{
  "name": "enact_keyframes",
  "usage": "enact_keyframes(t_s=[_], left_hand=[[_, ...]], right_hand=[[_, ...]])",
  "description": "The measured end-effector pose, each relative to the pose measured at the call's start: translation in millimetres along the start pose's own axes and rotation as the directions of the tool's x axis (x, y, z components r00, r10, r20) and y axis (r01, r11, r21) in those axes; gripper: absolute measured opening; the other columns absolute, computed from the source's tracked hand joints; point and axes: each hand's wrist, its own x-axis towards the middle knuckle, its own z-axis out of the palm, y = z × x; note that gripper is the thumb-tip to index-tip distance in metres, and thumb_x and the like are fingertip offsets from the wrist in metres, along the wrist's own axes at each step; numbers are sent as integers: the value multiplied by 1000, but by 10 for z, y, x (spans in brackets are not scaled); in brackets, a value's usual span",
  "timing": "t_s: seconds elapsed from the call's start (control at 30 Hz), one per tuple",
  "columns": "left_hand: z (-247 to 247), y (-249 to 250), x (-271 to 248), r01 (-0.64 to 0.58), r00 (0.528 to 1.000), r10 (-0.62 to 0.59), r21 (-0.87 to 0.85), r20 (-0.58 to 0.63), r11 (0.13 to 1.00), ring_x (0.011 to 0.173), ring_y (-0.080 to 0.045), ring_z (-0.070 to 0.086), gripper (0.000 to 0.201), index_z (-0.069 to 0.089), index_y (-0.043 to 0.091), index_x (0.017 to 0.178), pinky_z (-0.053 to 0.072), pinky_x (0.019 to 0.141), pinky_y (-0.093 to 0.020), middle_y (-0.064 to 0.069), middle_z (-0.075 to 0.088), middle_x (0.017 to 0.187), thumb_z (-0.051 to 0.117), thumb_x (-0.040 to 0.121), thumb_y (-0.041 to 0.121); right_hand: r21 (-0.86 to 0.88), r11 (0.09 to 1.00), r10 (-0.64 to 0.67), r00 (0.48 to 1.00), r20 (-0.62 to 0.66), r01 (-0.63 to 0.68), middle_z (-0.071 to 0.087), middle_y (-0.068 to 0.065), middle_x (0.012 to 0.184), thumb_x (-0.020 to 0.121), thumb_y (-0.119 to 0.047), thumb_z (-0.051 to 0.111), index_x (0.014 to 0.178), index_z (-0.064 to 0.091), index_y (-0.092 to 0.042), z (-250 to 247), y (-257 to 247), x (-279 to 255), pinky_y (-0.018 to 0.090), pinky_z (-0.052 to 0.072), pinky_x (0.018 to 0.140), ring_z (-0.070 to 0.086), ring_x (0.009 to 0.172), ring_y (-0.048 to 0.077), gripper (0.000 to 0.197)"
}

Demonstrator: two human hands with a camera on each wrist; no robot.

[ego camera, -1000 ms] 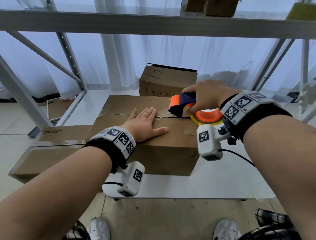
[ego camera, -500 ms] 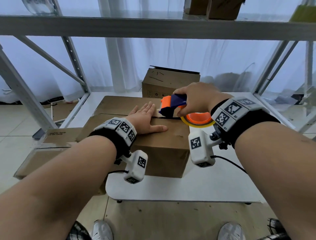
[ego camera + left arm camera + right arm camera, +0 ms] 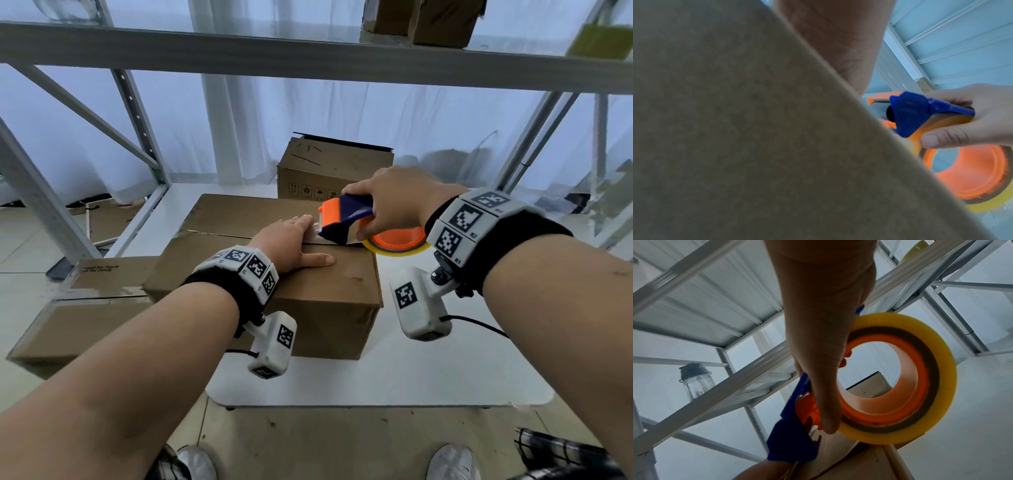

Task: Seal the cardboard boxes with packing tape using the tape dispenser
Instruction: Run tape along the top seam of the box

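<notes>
Cardboard filled the middle of the head view: a brown cardboard box (image 3: 274, 291) sat on the white tabletop (image 3: 428, 370), its top flaps closed along a centre seam. The left hand (image 3: 291, 245) lay flat on the near flap with fingers straight and thumb spread, pressing the lid down beside the seam. The right hand (image 3: 394, 202) gripped the tape dispenser (image 3: 346, 219), fingers curled over its blue body and the thumb underneath against the yellow tape roll (image 3: 900, 378). The dispenser's orange and blue head rested on the box top at the seam, near the right edge and just beside the left fingertips (image 3: 306, 219); the roll with its orange core overhung the box's right side. In the left wrist view the box wall filled most of the picture, with the dispenser and the right thumb beyond it. A smaller cardboard box (image 3: 334, 168) stood behind on the same surface, and a taped box (image 3: 78, 308) lay lower at the left. Grey metal shelving (image 3: 308, 58) framed the scene
</notes>
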Motion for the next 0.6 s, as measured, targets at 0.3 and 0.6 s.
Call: enact_keyframes(t_s=[0.3, 0.6], left_hand=[[-18, 8, -85, 35, 999, -35, -90, 4, 995, 146, -25, 12, 110, -6, 17, 152, 13, 119, -37, -5, 11, 160, 55, 77, 69], [53, -185, -297, 185, 978, -192, 88, 77, 979, 146, -20, -13, 112, -12, 8, 150, -6, 119, -35, -10, -18, 158, 22, 76, 85]], right_hand=[[56, 998, 29, 999, -30, -28, 53, -10, 92, 74, -58, 68, 126, 49, -40, 118, 64, -15, 36, 46, 82, 53, 97, 19, 59], [93, 995, 47, 998, -34, -44, 58, -9, 96, 73, -54, 71, 123, 54, -37, 149, 70, -14, 33, 44, 76, 53, 93, 18, 55]])
